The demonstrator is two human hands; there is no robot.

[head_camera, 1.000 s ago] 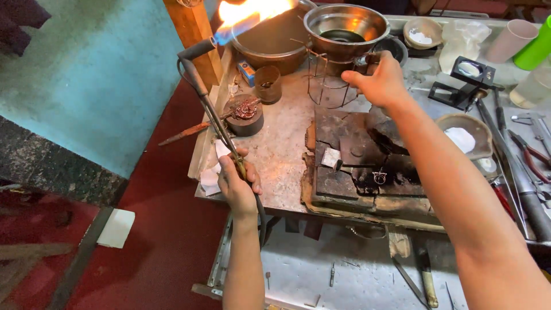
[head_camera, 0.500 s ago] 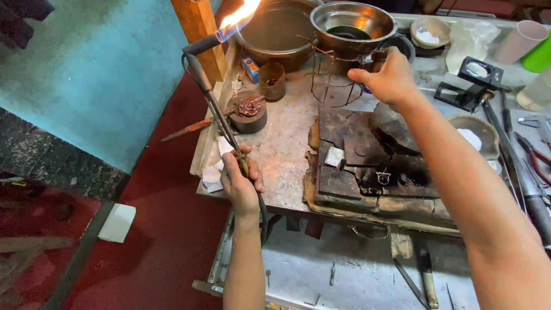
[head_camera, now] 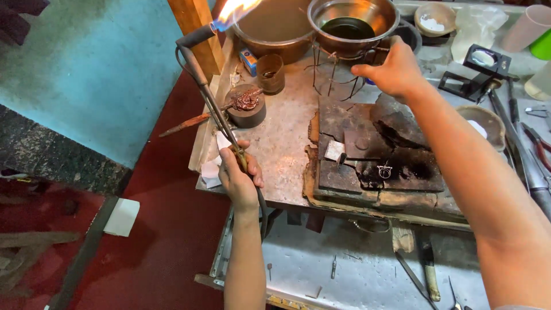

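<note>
Lit, thin black metal blowtorch point(head_camera: 202, 80) is burning in the closed left hand point(head_camera: 238, 179). Right hand point(head_camera: 396, 72), loosely curled, is touching the round steel bowl point(head_camera: 353, 23) near the table's point(head_camera: 281, 143) far edge.

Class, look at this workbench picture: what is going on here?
A person's left hand grips a lit torch, its flame pointing up and away past the bench's edge. The right hand reaches to a metal bowl on a wire stand. A small ring lies on the charred block.

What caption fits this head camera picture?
Left hand holds a lit torch; right hand touches a metal bowl.
</note>
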